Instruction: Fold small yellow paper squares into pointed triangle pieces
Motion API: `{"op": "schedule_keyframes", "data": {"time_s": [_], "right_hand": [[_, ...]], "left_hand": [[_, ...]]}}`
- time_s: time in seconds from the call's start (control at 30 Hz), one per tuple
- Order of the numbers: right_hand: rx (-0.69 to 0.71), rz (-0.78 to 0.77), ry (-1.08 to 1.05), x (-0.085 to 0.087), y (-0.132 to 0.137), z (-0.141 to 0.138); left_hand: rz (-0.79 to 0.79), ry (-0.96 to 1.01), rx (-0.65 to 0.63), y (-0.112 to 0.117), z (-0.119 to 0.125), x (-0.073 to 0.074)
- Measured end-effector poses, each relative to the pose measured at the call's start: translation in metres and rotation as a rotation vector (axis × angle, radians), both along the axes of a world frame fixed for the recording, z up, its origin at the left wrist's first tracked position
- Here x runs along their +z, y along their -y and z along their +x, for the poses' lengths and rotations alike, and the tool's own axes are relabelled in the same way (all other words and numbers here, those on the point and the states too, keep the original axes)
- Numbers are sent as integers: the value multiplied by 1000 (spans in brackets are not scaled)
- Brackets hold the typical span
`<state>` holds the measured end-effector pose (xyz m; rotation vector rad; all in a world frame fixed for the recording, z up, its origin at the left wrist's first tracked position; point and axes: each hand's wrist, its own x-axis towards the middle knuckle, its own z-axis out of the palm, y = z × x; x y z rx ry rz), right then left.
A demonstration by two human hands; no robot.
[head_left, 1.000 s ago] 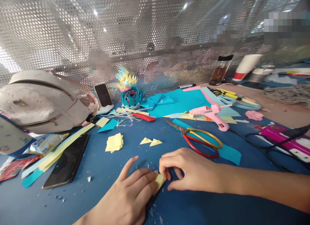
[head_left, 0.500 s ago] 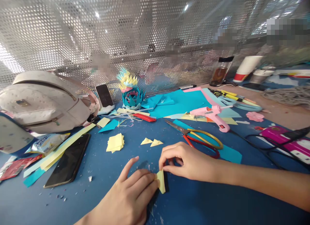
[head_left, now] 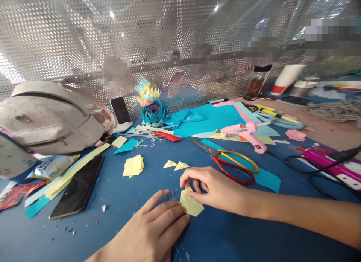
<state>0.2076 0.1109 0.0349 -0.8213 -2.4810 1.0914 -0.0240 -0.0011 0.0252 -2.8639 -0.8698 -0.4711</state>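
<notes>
A small yellow paper square (head_left: 193, 207) lies angled on the blue table between my hands. My right hand (head_left: 207, 185) pinches its upper edge between thumb and fingertips. My left hand (head_left: 158, 224) has its fingers closed at the paper's left edge, one finger held out, the thumb hidden underneath. Just beyond my hands sit two small folded yellow paper triangles (head_left: 181, 165). Farther left is a stack of yellow paper squares (head_left: 133, 165). Scissors (head_left: 222, 154) with red and yellow handles lie beyond my right hand.
A pink glue gun (head_left: 248, 134), a red cutter (head_left: 167, 136) and blue paper sheets (head_left: 214, 119) lie farther back, by a folded-paper model (head_left: 152, 107). On the left are a phone (head_left: 80, 186) and a backpack (head_left: 56, 119). Black cables (head_left: 299, 171) cross the right side.
The yellow paper stood narrow and tilted between my fingers; now it shows a broader, flatter face. My right hand has shifted slightly left, and my left hand's outstretched finger has lowered.
</notes>
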Motion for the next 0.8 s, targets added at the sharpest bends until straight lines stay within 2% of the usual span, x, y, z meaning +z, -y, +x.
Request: {"op": "schedule_keyframes", "data": {"time_s": [0.33,0.6,0.8], "right_hand": [[-8,14,19,-5,-4,-1],[-1,38,-159,-4,1,1],[-26,-7,-85,-5,-1,1]], "left_hand": [[-43,-5,95,-2,5,2],[-12,-50,103,0,3,1],[-61,-79,124,0,3,3]]}}
